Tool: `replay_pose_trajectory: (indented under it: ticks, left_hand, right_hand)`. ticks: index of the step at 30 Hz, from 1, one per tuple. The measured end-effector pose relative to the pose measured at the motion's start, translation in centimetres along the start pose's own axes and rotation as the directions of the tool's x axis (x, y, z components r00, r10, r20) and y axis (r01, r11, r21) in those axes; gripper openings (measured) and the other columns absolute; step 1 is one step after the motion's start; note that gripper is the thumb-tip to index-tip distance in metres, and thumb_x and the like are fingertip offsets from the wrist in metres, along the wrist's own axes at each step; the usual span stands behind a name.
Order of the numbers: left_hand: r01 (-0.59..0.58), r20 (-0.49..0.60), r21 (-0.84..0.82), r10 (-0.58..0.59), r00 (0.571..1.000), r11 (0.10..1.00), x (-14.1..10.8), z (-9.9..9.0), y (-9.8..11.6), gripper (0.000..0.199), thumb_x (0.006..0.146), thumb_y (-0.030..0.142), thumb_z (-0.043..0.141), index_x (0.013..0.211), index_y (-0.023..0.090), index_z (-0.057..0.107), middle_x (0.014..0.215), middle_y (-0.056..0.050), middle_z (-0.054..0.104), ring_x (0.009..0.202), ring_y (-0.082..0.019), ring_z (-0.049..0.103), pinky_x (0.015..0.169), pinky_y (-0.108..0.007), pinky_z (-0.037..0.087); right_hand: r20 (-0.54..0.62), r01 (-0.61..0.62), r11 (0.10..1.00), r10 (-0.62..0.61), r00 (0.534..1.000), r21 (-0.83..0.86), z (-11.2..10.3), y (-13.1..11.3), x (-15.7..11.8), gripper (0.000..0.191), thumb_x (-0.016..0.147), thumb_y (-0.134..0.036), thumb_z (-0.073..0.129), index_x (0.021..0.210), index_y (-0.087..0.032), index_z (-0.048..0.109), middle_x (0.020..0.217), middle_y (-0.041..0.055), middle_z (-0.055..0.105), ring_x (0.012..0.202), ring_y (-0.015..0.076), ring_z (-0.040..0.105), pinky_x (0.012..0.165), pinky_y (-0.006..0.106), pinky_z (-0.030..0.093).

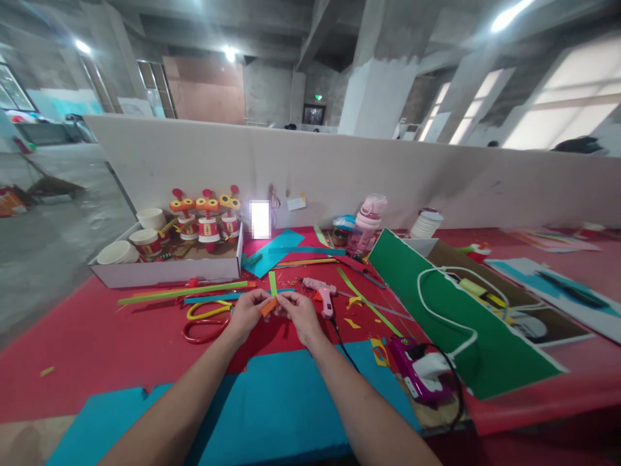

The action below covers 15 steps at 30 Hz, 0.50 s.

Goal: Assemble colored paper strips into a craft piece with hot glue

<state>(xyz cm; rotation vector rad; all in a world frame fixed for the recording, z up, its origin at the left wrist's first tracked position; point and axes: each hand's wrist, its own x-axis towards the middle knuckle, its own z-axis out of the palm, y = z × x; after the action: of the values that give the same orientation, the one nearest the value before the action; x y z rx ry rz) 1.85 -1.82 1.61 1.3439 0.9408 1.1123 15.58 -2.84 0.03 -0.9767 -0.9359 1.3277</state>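
Note:
In the head view my left hand [248,315] pinches a short orange paper strip [268,307] between thumb and fingers. My right hand [301,315] is closed at the same spot, its fingertips on a light green paper strip [272,283] that stands up from the orange one. Whether the two strips are stuck together is hidden by my fingers. Just right of my right hand a pink hot glue gun [321,292] lies on the red table cover. Scissors [206,322] with red and yellow handles lie left of my left hand.
A white box [169,274] at the left holds paper cups and several red-and-yellow cup figures [208,226]. A purple power strip [418,375] and a green-sided box [451,323] stand at the right. A pink bottle [367,223] stands behind; blue sheet material [286,408] lies in front.

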Motion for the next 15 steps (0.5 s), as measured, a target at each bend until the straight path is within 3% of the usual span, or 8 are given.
replay_pose_trajectory:
  ticks: [15]
  left_hand:
    - [0.018, 0.046, -0.010, -0.018, 0.999, 1.000, -0.04, 0.02, 0.31, 0.026, 0.067, 0.037, 0.071, 0.074, 0.013, 0.064, 0.066, -0.006, 0.067, 0.051, -0.011, 0.054, 0.049, -0.022, 0.043]
  right_hand:
    - [-0.028, 0.139, 0.978, -0.145, 0.989, -0.157, -0.44, -0.05, 0.11, 0.020, 0.066, -0.033, 0.069, 0.079, -0.018, 0.069, 0.062, 0.0005, 0.065, 0.059, 0.0149, 0.060, 0.062, 0.027, 0.048]
